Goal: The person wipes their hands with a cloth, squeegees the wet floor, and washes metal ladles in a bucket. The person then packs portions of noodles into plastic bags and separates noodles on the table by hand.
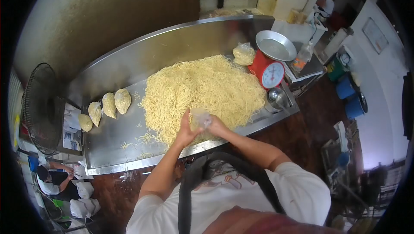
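Observation:
A large heap of yellow noodles (pixel 202 87) is spread across the steel table in front of me. My right hand (pixel 217 127) is closed on a clear plastic bag (pixel 200 116), held over the near edge of the heap. Beside the bag is my left hand (pixel 186 133), its fingers apart and one digit pointing up. Whether its thumb touches the bag, I cannot tell. The bag looks crumpled, with no noodles visible in it.
Several filled bags (pixel 122 101) stand at the table's left end. A red weighing scale (pixel 262 69) with a metal pan (pixel 276 45), another filled bag (pixel 244 54) and a metal bowl (pixel 276 97) are at the right. A fan (pixel 42 109) is far left; a co-worker (pixel 56 180) sits below it.

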{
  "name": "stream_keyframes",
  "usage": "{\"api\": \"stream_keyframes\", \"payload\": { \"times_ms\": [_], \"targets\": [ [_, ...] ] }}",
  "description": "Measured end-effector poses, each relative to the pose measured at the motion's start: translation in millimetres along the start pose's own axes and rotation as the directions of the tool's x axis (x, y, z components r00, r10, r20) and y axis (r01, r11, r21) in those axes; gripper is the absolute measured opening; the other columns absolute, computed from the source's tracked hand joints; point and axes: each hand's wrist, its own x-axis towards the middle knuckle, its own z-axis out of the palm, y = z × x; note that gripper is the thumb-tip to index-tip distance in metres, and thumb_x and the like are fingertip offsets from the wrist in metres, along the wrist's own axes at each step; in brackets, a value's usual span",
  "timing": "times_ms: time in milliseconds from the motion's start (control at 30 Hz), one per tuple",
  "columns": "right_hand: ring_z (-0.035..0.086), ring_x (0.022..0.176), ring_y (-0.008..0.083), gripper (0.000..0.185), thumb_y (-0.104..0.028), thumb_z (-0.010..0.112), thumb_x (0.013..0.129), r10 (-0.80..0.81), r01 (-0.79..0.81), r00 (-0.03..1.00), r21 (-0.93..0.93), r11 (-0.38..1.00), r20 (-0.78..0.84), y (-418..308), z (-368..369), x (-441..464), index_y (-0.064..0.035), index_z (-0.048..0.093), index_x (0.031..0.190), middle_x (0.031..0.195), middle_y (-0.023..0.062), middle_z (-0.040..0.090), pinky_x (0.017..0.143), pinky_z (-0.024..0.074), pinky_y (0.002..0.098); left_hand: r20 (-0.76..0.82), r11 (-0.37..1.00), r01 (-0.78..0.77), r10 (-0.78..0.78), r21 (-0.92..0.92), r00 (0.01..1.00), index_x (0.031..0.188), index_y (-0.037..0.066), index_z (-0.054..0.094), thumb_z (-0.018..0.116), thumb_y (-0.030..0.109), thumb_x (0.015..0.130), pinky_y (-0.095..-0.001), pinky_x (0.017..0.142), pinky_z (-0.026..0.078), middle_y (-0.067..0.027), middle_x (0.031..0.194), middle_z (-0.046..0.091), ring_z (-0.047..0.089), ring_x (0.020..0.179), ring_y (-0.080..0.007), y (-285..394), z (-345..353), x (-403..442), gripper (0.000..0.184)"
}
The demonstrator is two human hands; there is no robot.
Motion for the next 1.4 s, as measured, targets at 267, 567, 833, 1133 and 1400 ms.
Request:
{"api": "stream_keyframes", "payload": {
  "times_ms": [267, 567, 833, 1133, 1400],
  "targets": [
    [0.05, 0.118, 0.0474, 0.059, -0.028, 0.079, 0.077, -0.354, 0.358, 0.929, -0.481, 0.8, 0.103, 11, -8, -5, 0.0025, 0.054, 0.12, 0.128, 0.0274, 0.053, 0.102, 0.0406, 0.0526, -0.109, 0.614, 0.389, -0.616, -0.687, 0.78, 0.121, -0.002, 0.06, 0.044, 0.005, 0.094, -0.0382, 0.072, 0.052, -0.0127, 0.1, 0.068, 0.064, 0.079, -0.0261, -72, 62, 26, 0.032],
    [0.059, 0.087, 0.041, 0.034, -0.019, 0.072, 0.083, -0.209, 0.208, 0.977, -0.419, 0.884, 0.046, 62, 33, 9, -0.0018, 0.058, 0.109, 0.092, 0.0233, 0.061, 0.081, 0.0482, 0.0497, 0.258, 0.072, 0.394, -0.645, -0.916, 0.719, 0.113, 0.003, 0.06, 0.048, 0.013, 0.096, -0.0432, 0.068, 0.052, -0.0115, 0.093, 0.064, 0.063, 0.077, -0.0253, -74, 54, 34, 0.024],
    [0.066, 0.096, 0.0368, 0.03, -0.025, 0.058, 0.099, 0.271, -0.289, 0.957, 0.315, 0.904, 0.1, 31, 27, 27, -0.0017, 0.059, 0.117, 0.101, 0.0186, 0.069, 0.086, 0.0514, 0.0465, 0.363, -0.193, 0.351, -0.771, -0.916, 0.523, 0.126, 0.001, 0.059, 0.043, 0.034, 0.106, -0.0497, 0.098, 0.048, -0.0153, 0.113, 0.066, 0.065, 0.104, -0.0273, -59, 41, 2, 0.041],
    [0.062, 0.085, 0.0429, 0.022, -0.02, 0.062, 0.09, -0.354, 0.37, 0.917, -0.725, 0.58, 0.184, -188, -50, 29, -0.011, 0.065, 0.111, 0.099, 0.0214, 0.066, 0.072, 0.048, 0.0497, 0.416, 0.179, 0.569, -0.517, -0.802, 0.748, 0.126, -0.009, 0.056, 0.037, 0.035, 0.108, -0.0445, 0.102, 0.05, -0.023, 0.119, 0.065, 0.065, 0.106, -0.0308, 87, -32, 57, 0.05],
    [0.055, 0.062, 0.0199, 0.018, -0.022, 0.058, 0.1, 0.311, -0.593, 0.799, 0.585, 0.553, 0.515, -26, -66, -26, -0.0077, 0.065, 0.108, 0.078, 0.0048, 0.063, 0.057, 0.0439, 0.0365, 0.194, 0.63, 0.443, -0.425, -0.638, 0.884, 0.102, 0.002, 0.066, 0.047, 0.018, 0.104, -0.04, 0.089, 0.046, -0.0157, 0.097, 0.068, 0.063, 0.092, -0.0291, 18, 20, 12, 0.025]
  ]
}}
